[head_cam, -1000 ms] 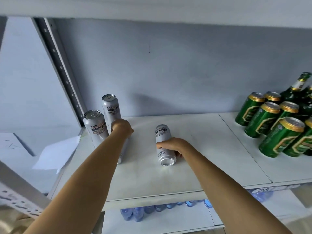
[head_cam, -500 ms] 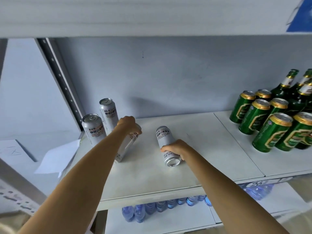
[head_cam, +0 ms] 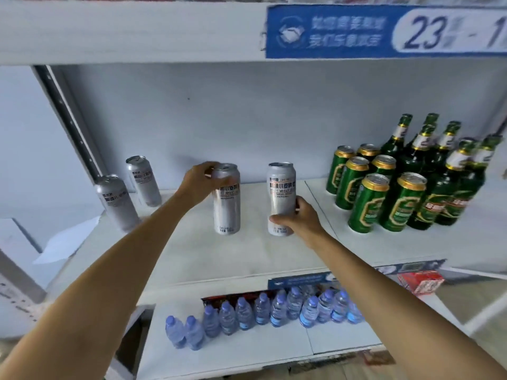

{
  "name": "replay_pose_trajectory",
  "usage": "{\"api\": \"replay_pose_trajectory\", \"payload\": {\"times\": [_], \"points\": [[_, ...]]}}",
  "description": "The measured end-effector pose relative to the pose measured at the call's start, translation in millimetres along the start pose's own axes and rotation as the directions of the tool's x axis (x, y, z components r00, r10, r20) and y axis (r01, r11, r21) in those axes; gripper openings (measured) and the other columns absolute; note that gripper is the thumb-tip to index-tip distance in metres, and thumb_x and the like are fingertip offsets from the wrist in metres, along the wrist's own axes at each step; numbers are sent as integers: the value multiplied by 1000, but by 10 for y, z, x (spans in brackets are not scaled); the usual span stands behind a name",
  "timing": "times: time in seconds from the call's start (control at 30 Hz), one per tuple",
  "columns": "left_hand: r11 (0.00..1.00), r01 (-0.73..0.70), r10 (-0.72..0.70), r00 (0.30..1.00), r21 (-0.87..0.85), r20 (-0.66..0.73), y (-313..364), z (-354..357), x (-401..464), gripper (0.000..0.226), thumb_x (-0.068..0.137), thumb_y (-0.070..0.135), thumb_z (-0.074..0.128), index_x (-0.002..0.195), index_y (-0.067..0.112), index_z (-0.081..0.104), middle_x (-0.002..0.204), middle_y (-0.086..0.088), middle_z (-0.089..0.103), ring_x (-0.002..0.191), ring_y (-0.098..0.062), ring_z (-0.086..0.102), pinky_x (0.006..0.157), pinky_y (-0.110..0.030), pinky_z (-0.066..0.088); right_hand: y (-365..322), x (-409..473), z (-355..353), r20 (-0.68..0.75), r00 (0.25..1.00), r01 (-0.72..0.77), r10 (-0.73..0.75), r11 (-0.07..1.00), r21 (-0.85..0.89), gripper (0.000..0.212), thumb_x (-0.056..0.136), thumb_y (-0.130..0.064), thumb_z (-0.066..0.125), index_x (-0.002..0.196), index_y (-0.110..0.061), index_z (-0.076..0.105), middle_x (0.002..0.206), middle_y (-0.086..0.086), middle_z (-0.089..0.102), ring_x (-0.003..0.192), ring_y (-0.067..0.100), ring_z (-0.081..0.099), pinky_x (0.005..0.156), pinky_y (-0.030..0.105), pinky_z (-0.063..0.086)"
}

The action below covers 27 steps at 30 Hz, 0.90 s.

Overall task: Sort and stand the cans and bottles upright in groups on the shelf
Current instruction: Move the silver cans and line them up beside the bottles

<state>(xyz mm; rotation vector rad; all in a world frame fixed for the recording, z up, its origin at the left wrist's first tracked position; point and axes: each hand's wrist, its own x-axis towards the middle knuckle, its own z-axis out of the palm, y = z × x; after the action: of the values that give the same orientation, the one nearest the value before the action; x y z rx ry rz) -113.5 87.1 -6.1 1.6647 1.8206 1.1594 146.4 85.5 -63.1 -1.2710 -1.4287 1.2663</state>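
Most of the shelf (head_cam: pixel 274 259) looks sorted: green cans (head_cam: pixel 367 201) and green bottles (head_cam: pixel 439 171) stand grouped toward its right end, two silver cans (head_cam: pixel 131 193) at the left rear corner. The left hand (head_cam: pixel 199 182) grips one upright silver can (head_cam: pixel 227 200) by its top, fingers closed; the right hand (head_cam: pixel 300 219) clasps another (head_cam: pixel 281 198) low down. Both, mid-shelf, probably need joining to the left pair.

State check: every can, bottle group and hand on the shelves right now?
left hand: gripping a silver can near its top
left-held silver can: upright
right hand: gripping a silver can low on its side
right-held silver can: upright
two silver cans at left: upright, untouched
green cans: upright, grouped
green bottles: upright, capped
water bottles: upright, lower shelf
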Motion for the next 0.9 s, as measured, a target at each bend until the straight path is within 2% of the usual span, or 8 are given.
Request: {"api": "replay_pose_trajectory", "payload": {"times": [0.13,0.23,0.37,0.53,0.6,0.67,0.77,0.9], "points": [[998,-31,29,999,-47,-36,553,419,-330,62,67,36,84,121,15,64,112,1,69,97,-15,67,79,-20,50,60,-224,-643,16,998,66,-66,998,10,61,65,-5,84,118,-10,56,101,-1,64,89,14,63,65,22,51],[996,-42,38,998,-79,-52,923,676,-546,60,68,34,85,120,14,64,113,1,68,96,-16,67,80,-22,51,113,-355,-1072,32,995,99,-99,995,-14,60,64,-8,85,116,-13,56,104,0,66,92,15,64,79,30,53],[992,-78,76,997,-99,-28,1321,966,-739,60,66,34,86,118,14,65,110,1,70,92,-15,67,83,-28,54,175,-550,-1584,32,993,112,-112,993,-18,63,64,-6,85,121,-10,57,109,4,67,97,18,64,86,33,52],[985,-113,117,993,-132,21,1695,1382,-886,57,65,33,86,116,16,65,109,1,70,93,-16,69,83,-28,55,268,-848,-2159,-37,994,106,-106,994,2,59,65,-7,85,117,-16,58,105,-2,68,94,11,64,68,19,53],[980,-148,157,986,-136,59,1832,1577,-929,57,66,33,85,117,15,65,108,1,71,92,-15,69,77,-21,54,317,-969,-2379,-94,991,96,-96,995,-3,60,66,-8,84,119,-17,57,105,-5,66,93,6,62,67,16,49],[975,-172,186,979,-143,84,1982,1756,-977,56,68,32,84,118,16,65,108,1,70,91,-14,69,71,-14,51,357,-1079,-2597,-142,986,88,-89,996,-16,60,66,-9,84,118,-18,57,104,-5,65,93,7,61,70,19,49],[966,-212,230,966,-146,117,2241,2055,-1061,55,70,34,83,118,17,64,108,1,69,92,-15,67,77,-21,53,414,-1213,-2978,-174,982,76,-79,997,-27,58,66,-8,83,116,-19,56,102,-6,65,92,5,61,70,20,49],[961,-226,250,957,-160,149,2581,2496,-1160,58,69,35,83,120,18,63,109,-1,68,93,-17,67,77,-24,55,554,-1282,-3520,-218,973,68,-80,996,-62,63,64,-12,85,120,-16,57,109,0,67,98,15,64,83,34,55]]}}
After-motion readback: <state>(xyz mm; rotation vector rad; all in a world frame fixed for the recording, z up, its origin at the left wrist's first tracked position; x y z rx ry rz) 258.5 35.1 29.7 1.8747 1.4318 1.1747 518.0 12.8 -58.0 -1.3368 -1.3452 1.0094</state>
